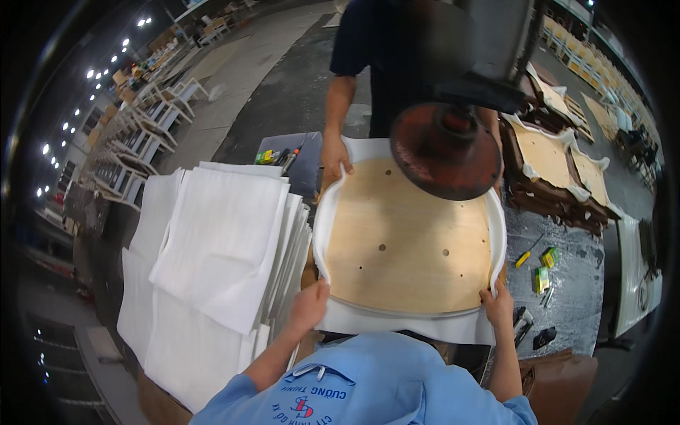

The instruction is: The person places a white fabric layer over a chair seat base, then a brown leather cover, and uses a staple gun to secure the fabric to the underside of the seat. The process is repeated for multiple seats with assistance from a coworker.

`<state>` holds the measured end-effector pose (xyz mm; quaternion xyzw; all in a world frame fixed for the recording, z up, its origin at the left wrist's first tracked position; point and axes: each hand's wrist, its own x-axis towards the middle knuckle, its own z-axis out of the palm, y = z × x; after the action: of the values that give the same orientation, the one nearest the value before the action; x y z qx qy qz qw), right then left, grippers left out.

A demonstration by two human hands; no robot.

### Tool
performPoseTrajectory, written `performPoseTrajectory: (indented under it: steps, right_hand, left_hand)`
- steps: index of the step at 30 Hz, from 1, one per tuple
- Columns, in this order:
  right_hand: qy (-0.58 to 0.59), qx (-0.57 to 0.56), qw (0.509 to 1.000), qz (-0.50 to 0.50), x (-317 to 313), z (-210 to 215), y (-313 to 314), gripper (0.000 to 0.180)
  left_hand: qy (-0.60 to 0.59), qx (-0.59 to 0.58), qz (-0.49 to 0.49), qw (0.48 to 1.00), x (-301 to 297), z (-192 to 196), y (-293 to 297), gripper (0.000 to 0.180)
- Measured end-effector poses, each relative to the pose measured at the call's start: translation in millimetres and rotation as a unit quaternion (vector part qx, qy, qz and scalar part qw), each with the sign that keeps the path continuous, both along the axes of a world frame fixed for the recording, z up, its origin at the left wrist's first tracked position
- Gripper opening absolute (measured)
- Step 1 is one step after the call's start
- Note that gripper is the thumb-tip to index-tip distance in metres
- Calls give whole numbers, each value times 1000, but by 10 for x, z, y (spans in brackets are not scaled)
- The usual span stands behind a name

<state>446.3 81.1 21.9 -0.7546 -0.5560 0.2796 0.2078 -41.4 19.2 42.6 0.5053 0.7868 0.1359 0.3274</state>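
Observation:
A pale plywood seat panel (418, 273) with several small holes lies on a white foam sheet (418, 326), whose sides curl up around the panel's edges. My left hand (309, 304) grips the foam at the near left corner. At the near right corner my right hand (499, 304) has its fingers closed on the same foam. Over the panel's far right part hangs a round reddish press plate (446, 152). Opposite me, a co-worker's hand (335, 157) holds the foam at the far left edge; their other hand is mostly hidden behind the press plate.
Stacked white foam sheets (212, 248) stand close to my left arm, with a grey bin (306, 159) of tools behind them. On the right, a plastic-covered table (577, 283) carries a yellow-handled screwdriver (524, 259) and small boxes (542, 280). Beyond are piled brown-covered panels (542, 152).

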Motion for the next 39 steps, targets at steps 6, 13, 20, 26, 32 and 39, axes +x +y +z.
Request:
performPoseTrajectory:
  steps: [6, 13, 20, 26, 32, 39]
  right_hand:
    - [27, 2, 1000, 12, 8, -26, 30, 49]
    - [228, -74, 967, -86, 310, 30, 13, 47]
    - [634, -176, 718, -229, 657, -191, -893, 51]
    - [505, -163, 802, -274, 447, -510, -1060, 35]
    - [499, -43, 829, -248, 806, -581, -358, 28]
    - [439, -93, 877, -172, 856, -598, -336, 34]
  left_hand:
    - [-157, 83, 191, 965, -952, -386, 171, 37]
    - [-381, -2, 253, 889, -655, -543, 38, 40]
    - [-700, 6, 222, 679, -255, -728, -953, 48]
    - [-713, 17, 347, 609, -198, -756, -1031, 44]
    - [-650, 30, 306, 695, -705, -660, -651, 40]
    - [-711, -19, 372, 596, -87, -672, -813, 37]
